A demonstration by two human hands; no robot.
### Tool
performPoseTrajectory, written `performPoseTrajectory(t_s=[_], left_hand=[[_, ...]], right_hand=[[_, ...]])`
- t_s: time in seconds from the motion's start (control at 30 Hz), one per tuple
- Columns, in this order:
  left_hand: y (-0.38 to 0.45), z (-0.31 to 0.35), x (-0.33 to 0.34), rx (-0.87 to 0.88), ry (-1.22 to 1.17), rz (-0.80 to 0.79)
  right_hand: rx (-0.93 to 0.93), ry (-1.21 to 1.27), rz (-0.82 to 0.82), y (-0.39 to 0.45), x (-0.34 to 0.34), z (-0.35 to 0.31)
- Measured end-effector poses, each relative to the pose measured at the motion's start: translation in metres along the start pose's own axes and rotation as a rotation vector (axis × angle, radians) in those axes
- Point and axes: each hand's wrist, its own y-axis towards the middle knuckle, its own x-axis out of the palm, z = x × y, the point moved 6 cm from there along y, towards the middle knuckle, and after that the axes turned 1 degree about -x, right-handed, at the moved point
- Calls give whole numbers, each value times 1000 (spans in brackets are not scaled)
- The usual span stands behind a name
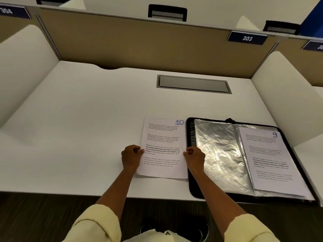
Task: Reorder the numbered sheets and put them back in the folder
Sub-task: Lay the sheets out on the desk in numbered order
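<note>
White printed paper sheet point(163, 147), hand-marked "10" in blue, lies flat on the white table point(87, 119), just left of the open black zip folder point(189, 154). Left hand point(131, 157) and right hand point(194, 157) each pinch a side edge, fingers curled, likely squaring it for filing. In a clear sleeve: sheet "9" point(269, 154). Partition plate point(247, 38) reads "303".
</note>
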Motion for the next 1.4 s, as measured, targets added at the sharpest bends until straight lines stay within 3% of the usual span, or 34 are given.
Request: performPoseTrajectory(t_s=[0.3, 0.47, 0.57, 0.63, 0.73, 1.07, 1.4], left_hand=[[-6, 0, -3, 93, 182, -67], [-11, 7, -2, 329, 463, -22], [-11, 4, 14, 483, 568, -207], [-14, -2, 27, 521, 659, -349], [-19, -8, 35, 514, 773, -385], [-24, -5, 33, 484, 738, -409], [-27, 29, 50, 586, 769, -333]], right_hand=[[-135, -150, 2, -13, 6, -1], [-284, -211, -9, -19, 13, -13], [-420, -367, -39, -23, 22, -17], [-397, -506, -153, -26, 29, -15], [-350, -691, -285, -28, 35, -7], [-341, -753, -346, -29, 36, -6], [-352, -670, -202, -19, 4, -13]])
